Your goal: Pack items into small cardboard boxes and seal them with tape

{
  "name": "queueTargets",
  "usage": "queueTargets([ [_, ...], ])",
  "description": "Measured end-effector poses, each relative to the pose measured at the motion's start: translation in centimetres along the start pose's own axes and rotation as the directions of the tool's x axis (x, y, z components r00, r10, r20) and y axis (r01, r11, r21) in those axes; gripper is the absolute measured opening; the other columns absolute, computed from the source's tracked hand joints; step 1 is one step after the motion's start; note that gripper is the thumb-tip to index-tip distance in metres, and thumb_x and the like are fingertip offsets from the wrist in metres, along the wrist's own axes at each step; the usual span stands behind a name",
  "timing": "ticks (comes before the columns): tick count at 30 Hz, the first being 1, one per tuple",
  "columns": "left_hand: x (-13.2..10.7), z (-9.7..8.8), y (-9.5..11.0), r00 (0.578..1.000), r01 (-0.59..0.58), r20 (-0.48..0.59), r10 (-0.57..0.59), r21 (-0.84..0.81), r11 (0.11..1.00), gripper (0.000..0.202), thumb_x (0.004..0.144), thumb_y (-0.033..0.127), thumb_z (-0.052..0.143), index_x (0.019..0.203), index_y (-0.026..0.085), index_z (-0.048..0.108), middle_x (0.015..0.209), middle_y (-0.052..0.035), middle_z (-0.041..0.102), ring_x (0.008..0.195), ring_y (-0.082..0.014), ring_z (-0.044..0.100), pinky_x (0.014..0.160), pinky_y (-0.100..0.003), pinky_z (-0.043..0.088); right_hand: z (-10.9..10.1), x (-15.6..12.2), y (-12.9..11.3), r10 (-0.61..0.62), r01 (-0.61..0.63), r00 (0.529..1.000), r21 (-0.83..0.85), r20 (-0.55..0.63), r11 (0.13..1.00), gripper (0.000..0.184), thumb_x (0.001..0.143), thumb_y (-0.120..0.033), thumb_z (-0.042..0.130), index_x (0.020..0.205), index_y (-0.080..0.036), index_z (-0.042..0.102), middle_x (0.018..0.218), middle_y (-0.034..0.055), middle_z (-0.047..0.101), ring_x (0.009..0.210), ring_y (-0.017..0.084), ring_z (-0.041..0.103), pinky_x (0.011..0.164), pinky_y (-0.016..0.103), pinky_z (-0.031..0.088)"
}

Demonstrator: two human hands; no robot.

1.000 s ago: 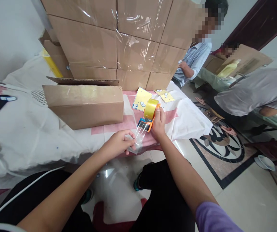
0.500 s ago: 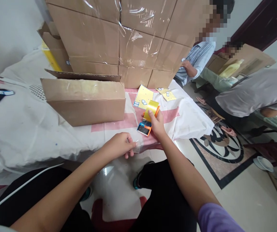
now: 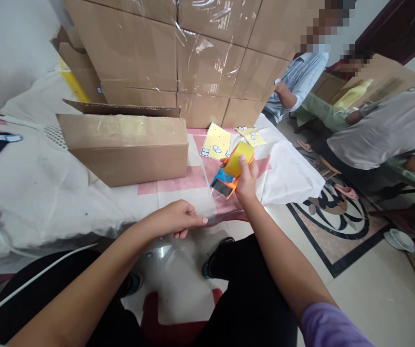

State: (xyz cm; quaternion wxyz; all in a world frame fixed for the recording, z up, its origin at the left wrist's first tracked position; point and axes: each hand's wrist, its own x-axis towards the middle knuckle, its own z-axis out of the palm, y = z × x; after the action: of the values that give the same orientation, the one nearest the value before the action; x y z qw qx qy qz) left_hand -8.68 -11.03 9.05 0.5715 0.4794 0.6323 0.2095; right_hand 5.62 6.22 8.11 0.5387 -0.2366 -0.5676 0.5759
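My right hand [image 3: 247,182] has drawn the tape dispenser [image 3: 233,169] farther from my left hand [image 3: 176,219] than half a second ago. My right fingers grip the orange dispenser, and my left fingertips pinch the end of the clear tape [image 3: 212,205] at the table edge. The strip runs between both hands over the white cloth [image 3: 48,193]. A cardboard box [image 3: 124,149] lies to the left.

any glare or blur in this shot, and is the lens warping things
Head view: glare streaks the plastic wrap on the stacked boxes, and the floor tile reflects a bright patch; the wide lens bows lines near the edges; same view, the tape dispenser in the right hand looks slightly soft; the clear tape at the fingers of the left hand barely shows.
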Motion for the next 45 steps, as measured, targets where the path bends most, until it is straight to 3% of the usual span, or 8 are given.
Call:
queueTargets([
  [5, -0.3, -0.4, -0.7, 1.000, 0.003, 0.013, -0.004, 0.031, 1.000, 0.053, 0.077, 0.070, 0.060, 0.062, 0.020, 0.048, 0.051, -0.0012, 0.060, 0.043, -0.0129, 0.048, 0.045, -0.023, 0.031, -1.5, 1.2, -0.8, -0.030, 0.030, 0.994, -0.002, -0.103, 1.000, 0.039, 0.087, -0.057, 0.062, 0.101, -0.022, 0.052, 0.078, 0.0021, 0.072, 0.068, 0.019, 0.070, 0.061, 0.031, 0.058],
  [8, -0.7, -1.0, 0.0, 0.984, 0.019, -0.179, -0.008, 0.060, 0.998, 0.049, 0.073, 0.069, 0.065, 0.077, 0.020, 0.060, 0.058, 0.0005, 0.061, 0.051, -0.0154, 0.052, 0.047, -0.024, 0.032, -1.3, 0.7, -1.3, -0.009, 0.011, 0.998, 0.019, -0.069, 1.000, 0.037, 0.087, -0.055, 0.062, 0.100, -0.022, 0.053, 0.078, 0.0028, 0.072, 0.067, 0.019, 0.070, 0.060, 0.032, 0.058],
  [11, -0.9, -1.4, 1.3, 0.844, -0.062, -0.529, 0.087, 0.066, 0.996, 0.046, 0.083, 0.065, 0.055, 0.083, 0.020, 0.063, 0.067, -0.0004, 0.063, 0.064, -0.0173, 0.056, 0.057, -0.025, 0.037, -0.3, 0.0, -1.6, -0.005, 0.005, 1.000, 0.019, -0.012, 1.000, 0.036, 0.088, -0.055, 0.061, 0.101, -0.022, 0.054, 0.081, 0.0033, 0.073, 0.069, 0.020, 0.071, 0.062, 0.034, 0.059],
  [13, -0.7, -1.2, 2.2, 0.780, -0.191, -0.598, 0.185, 0.054, 0.980, 0.044, 0.089, 0.059, 0.049, 0.082, 0.019, 0.065, 0.080, -0.0029, 0.068, 0.078, -0.0195, 0.060, 0.066, -0.026, 0.041, 0.2, -0.4, -1.8, -0.010, 0.009, 1.000, 0.005, 0.014, 1.000, 0.036, 0.089, -0.056, 0.060, 0.102, -0.023, 0.055, 0.082, 0.0034, 0.073, 0.071, 0.020, 0.071, 0.065, 0.035, 0.060],
  [17, 0.1, -0.6, 3.0, 0.874, -0.375, -0.360, 0.327, -0.069, 0.925, 0.033, 0.087, 0.048, 0.059, 0.078, 0.018, 0.069, 0.087, -0.0034, 0.072, 0.088, -0.0202, 0.064, 0.077, -0.026, 0.046, 0.7, -0.9, -1.8, -0.013, 0.013, 0.999, -0.006, 0.045, 1.000, 0.037, 0.090, -0.056, 0.059, 0.105, -0.023, 0.056, 0.083, 0.0041, 0.073, 0.072, 0.020, 0.071, 0.068, 0.037, 0.060],
  [20, 0.4, -0.2, 3.1, 0.926, -0.344, -0.221, 0.306, -0.162, 0.925, 0.025, 0.084, 0.040, 0.063, 0.072, 0.017, 0.068, 0.075, -0.0017, 0.070, 0.070, -0.0152, 0.063, 0.068, -0.025, 0.046, 0.5, -1.1, -1.7, -0.020, 0.020, 0.998, -0.013, 0.053, 1.000, 0.035, 0.091, -0.054, 0.058, 0.105, -0.022, 0.057, 0.085, 0.0055, 0.073, 0.073, 0.021, 0.071, 0.069, 0.039, 0.060],
  [25, 0.7, 0.2, 2.7, 0.966, -0.214, -0.187, 0.178, -0.199, 0.956, 0.024, 0.083, 0.041, 0.065, 0.075, 0.017, 0.064, 0.069, -0.0003, 0.067, 0.046, -0.0096, 0.054, 0.047, -0.022, 0.036, 0.0, -1.3, -1.6, -0.029, 0.033, 0.998, -0.072, 0.051, 0.997, 0.034, 0.091, -0.054, 0.059, 0.104, -0.023, 0.057, 0.086, 0.0062, 0.073, 0.080, 0.023, 0.072, 0.073, 0.040, 0.061],
  [45, 0.1, 0.8, 2.4, 0.849, -0.374, -0.409, 0.335, -0.016, 0.927, 0.029, 0.086, 0.044, 0.062, 0.072, 0.019, 0.060, 0.063, 0.0031, 0.059, 0.056, -0.0113, 0.050, 0.054, -0.023, 0.036, 2.4, -1.7, -3.1, 0.069, -0.069, 0.997, -0.004, -0.015, 0.998, 0.039, 0.092, -0.059, 0.053, 0.099, -0.020, 0.057, 0.076, 0.0054, 0.071, 0.068, 0.021, 0.070, 0.063, 0.035, 0.060],
])
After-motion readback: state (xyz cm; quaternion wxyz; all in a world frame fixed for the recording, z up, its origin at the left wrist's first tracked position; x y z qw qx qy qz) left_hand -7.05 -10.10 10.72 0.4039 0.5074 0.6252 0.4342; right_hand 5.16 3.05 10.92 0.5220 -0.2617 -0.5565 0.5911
